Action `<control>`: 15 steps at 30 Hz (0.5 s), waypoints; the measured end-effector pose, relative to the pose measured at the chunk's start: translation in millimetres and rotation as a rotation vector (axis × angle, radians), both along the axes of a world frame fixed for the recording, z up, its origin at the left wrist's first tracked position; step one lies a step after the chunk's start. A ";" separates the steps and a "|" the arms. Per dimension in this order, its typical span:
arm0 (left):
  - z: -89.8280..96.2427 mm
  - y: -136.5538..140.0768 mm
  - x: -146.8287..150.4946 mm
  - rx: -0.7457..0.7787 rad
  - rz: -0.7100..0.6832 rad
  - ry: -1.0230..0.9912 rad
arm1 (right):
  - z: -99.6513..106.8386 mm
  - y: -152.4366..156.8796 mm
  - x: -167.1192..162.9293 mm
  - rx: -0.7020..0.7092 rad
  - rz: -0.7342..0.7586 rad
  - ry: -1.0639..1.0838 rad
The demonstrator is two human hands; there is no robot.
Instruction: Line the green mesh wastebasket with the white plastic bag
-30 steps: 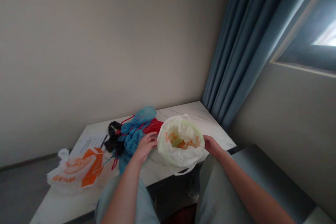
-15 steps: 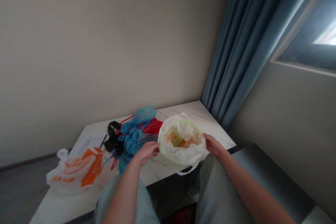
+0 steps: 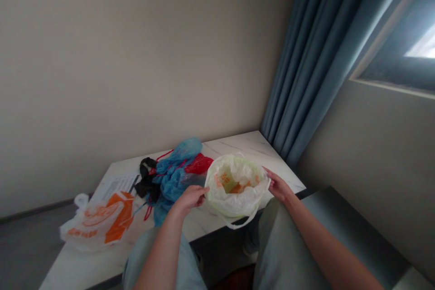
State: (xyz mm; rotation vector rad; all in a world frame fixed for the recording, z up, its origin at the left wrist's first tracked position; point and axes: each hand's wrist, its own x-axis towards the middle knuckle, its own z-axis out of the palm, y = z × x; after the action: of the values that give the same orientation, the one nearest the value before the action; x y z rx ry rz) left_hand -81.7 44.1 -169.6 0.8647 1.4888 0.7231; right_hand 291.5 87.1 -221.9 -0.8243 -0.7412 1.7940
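Note:
Between my hands is a small round bin (image 3: 234, 205), pale green where it shows, lined with a white plastic bag (image 3: 217, 197). The bag is folded out over the rim, and orange print shows on its inside. One bag handle loop hangs down at the front. My left hand (image 3: 193, 197) pinches the bag at the left rim. On the opposite side my right hand (image 3: 277, 185) is closed on the bag's edge and draws it slightly outward. The bin's lower part is hidden by the bag.
A white marble-look table (image 3: 234, 140) stands against the wall. Left of the bin lie crumpled blue bags (image 3: 175, 176), a red bag (image 3: 200, 164) and a black bag (image 3: 147, 181). Farther left are a white-and-orange bag (image 3: 102, 219) and a printed sheet (image 3: 117, 184). Blue curtains (image 3: 306, 63) hang at right.
My right hand has pulled the bag's edge out to the right. The bag's raised back edge now sits lower around the rim. My left hand has shifted only slightly.

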 end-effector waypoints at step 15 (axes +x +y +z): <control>-16.3 25.3 2.7 0.358 0.388 0.110 | 17.0 -18.6 0.8 -0.039 0.242 0.162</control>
State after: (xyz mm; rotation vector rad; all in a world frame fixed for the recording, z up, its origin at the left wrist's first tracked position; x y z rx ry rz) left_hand -79.0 69.5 -186.0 0.9010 1.6752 1.2750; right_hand 292.3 68.5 -204.9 -0.6255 -0.7252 2.0694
